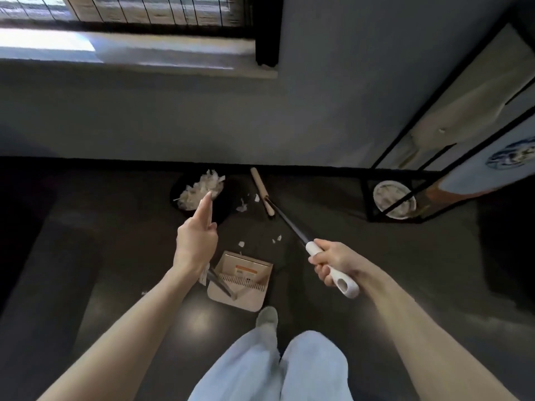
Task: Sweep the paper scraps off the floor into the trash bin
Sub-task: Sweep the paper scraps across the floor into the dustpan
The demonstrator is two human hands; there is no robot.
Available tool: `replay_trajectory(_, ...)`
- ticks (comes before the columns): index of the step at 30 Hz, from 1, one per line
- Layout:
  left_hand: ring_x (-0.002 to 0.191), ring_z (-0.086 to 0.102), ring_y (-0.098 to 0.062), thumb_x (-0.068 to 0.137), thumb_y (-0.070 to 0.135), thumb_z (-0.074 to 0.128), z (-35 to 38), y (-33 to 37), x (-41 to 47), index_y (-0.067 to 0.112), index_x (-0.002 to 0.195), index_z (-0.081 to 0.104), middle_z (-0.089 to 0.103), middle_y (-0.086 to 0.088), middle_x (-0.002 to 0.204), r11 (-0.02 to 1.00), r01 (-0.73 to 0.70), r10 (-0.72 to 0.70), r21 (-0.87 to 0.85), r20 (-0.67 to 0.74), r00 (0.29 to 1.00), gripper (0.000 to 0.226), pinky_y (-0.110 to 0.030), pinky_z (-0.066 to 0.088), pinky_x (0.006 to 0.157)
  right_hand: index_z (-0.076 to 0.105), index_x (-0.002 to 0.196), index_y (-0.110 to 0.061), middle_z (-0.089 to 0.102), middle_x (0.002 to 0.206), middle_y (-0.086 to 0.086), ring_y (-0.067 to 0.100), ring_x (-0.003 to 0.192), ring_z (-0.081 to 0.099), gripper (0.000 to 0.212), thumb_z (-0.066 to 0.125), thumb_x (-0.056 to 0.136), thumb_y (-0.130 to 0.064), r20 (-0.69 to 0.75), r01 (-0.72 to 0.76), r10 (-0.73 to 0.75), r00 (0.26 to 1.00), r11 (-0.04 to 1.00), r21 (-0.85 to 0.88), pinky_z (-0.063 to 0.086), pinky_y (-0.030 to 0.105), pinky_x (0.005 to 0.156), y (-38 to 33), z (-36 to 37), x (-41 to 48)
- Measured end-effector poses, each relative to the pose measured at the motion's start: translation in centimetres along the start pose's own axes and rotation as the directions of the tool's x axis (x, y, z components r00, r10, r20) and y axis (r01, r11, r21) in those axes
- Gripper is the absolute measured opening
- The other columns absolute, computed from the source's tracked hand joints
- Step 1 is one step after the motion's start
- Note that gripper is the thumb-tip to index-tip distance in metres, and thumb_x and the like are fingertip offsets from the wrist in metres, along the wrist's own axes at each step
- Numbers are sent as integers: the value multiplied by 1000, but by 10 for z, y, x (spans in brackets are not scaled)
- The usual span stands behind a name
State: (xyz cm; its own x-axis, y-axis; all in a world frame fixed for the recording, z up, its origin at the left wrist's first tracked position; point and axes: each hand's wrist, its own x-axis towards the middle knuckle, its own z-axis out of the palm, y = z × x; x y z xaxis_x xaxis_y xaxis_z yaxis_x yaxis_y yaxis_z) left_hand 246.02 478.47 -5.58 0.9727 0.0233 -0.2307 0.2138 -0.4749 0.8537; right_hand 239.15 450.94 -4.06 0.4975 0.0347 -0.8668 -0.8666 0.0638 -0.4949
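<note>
Progress: mostly done. Black round trash bin [176, 195] at the wall holds a heap of white torn paper. Remaining: few white paper scraps [241, 208] on dark floor [115, 256], btw bin and beige plastic dustpan [243, 296].

R hand [333, 263]: fingers wrapped round white broom handle [313, 249]. L hand [197, 244]: index straight, rest curled, holding nothing. Scraps well apart from both.
</note>
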Motion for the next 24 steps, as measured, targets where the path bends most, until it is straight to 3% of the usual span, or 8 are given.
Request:
replay_trajectory(3, 132, 43, -12, 91, -7, 47, 13, 12, 16, 38, 145, 34, 47, 8, 142, 999, 45, -46, -28, -33, 998, 73, -18, 33, 98, 27, 147, -25, 56, 45, -1, 4, 37, 46, 64, 51, 94, 0, 14, 1, 0, 1000, 999, -42, 37, 17, 34, -36, -24, 20)
replay_trajectory(7, 116, 46, 7, 91, -5, 49, 34, 29, 34, 46, 142, 35, 48, 19, 132, 994, 106, -108, -27, -128, 986, 73, -6, 34, 85, 33, 143, -17, 53, 50, 1, 5, 38, 44, 56, 50, 93, 1, 25, -32, 36, 999, 989, -142, 36, 17, 34, -91, -56, 63)
replay_trajectory(10, 114, 45, 7, 91, -4, 49, 49, 28, 38, 55, 135, 34, 45, 22, 126, 987, 141, -154, -79, -187, 970, 76, -15, 37, 93, 30, 145, -18, 51, 66, 5, 4, 40, 45, 57, 49, 94, 0, 7, -72, 79, 997, 941, -331, 38, 18, 38, -123, -71, 96)
replay_trajectory(14, 118, 46, 0, 91, -4, 51, 69, 30, 32, 56, 134, 35, 47, 20, 128, 979, 188, -203, -81, -274, 940, 75, -24, 32, 102, 22, 149, -36, 56, 81, 9, 7, 51, 46, 74, 49, 92, 1, -40, -179, 192, 981, 798, -576, 42, 22, 44, -148, -81, 128)
replay_trajectory(17, 123, 46, 1, 89, -5, 53, 75, 37, 30, 44, 140, 39, 48, 17, 131, 976, 209, -217, -60, -338, 916, 72, -21, 30, 108, 21, 149, -39, 55, 74, 7, 4, 43, 44, 82, 54, 88, 5, -13, -211, 261, 965, 752, -624, 40, 19, 40, -157, -77, 136)
replay_trajectory(20, 125, 42, 8, 88, -8, 55, 78, 46, 25, 30, 143, 40, 45, 20, 134, 975, 216, -220, -52, -367, 904, 69, -6, 26, 104, 16, 151, -39, 51, 76, 7, 6, 34, 41, 86, 47, 86, 9, 3, -194, 266, 964, 712, -674, 38, 19, 37, -153, -75, 136)
replay_trajectory(24, 124, 41, 6, 88, -8, 55, 82, 53, 10, 25, 143, 41, 46, 17, 132, 970, 238, -242, -59, -378, 894, 66, 1, 23, 98, 15, 151, -39, 54, 83, 11, 10, 48, 46, 88, 46, 82, 7, -17, -190, 260, 965, 658, -729, 41, 22, 46, -134, -86, 120)
